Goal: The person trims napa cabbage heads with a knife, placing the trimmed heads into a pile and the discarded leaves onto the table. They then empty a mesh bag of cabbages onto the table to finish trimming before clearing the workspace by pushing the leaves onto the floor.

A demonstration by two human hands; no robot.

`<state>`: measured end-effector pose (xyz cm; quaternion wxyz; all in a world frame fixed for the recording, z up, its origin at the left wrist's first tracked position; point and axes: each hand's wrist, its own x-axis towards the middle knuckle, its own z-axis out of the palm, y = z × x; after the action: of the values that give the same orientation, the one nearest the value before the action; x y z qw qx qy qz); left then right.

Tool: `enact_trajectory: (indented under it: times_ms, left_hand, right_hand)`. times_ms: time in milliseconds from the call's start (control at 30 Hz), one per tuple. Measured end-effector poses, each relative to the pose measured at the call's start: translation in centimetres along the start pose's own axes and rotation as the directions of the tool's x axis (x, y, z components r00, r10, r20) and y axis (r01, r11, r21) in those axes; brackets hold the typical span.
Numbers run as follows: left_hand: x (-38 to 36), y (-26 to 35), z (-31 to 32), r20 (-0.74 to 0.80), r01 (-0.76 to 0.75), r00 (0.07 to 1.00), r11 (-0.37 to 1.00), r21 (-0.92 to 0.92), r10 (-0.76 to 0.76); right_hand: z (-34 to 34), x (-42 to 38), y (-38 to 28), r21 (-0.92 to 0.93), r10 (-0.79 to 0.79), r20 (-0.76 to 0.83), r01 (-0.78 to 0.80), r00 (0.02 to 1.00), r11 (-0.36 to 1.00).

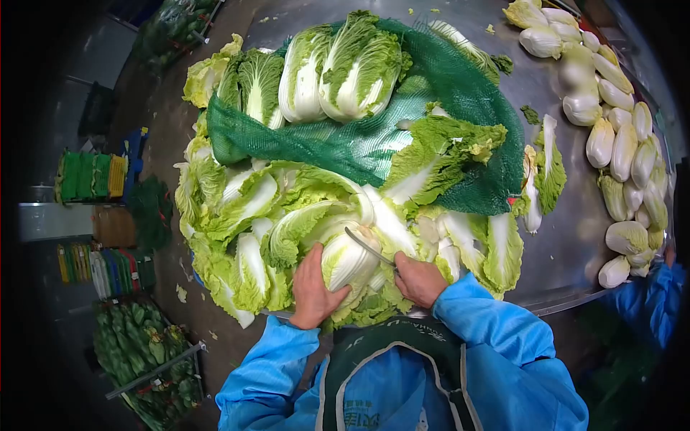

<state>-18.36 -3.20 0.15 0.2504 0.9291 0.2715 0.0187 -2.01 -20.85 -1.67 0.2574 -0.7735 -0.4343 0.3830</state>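
Note:
A partly stripped napa cabbage [348, 260] lies in front of my body, among loose outer leaves. My left hand [315, 289] rests against its left side, with thumb and fingers apart around it. In my right hand [420, 279] is a knife [368, 248] with a thin curved blade, reaching over the upper right of the cabbage. The fingers are closed round its handle, which is mostly hidden. Loose cabbage leaves [251, 269] pile up to the left, and more leaves [467, 244] lie to the right.
Behind the pile, a green mesh bag [474, 108] spreads over the metal table [568, 248], with whole napa cabbages [359, 68] by it. Trimmed pale cabbages [625, 147] line the right side. Crates [93, 176] and bagged cabbages [140, 345] stand on the left. Another person's blue sleeve [658, 298] shows at right.

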Motion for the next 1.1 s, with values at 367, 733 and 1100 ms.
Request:
enact_trajectory:
  times_ms: [367,733,1100]
  left_hand:
    - [0.5,-1.7,0.9,0.038,0.023,0.999,0.999,-0.048,-0.021]
    - [-1.3,-5.3,-0.8,-0.057,-0.072,0.997,0.924,-0.377,0.054]
    - [2.4,2.3,-2.9,-0.351,-0.335,0.911,0.887,-0.317,0.218]
  right_hand:
    - [0.7,5.2,1.1,-0.142,0.116,0.117,-0.099,0.986,0.985]
    - [-4.9,4.9,-1.7,0.497,0.253,0.377,-0.425,0.891,0.757]
    - [-8.1,1.4,-7.7,0.700,-0.010,-0.285,0.215,0.958,0.681]
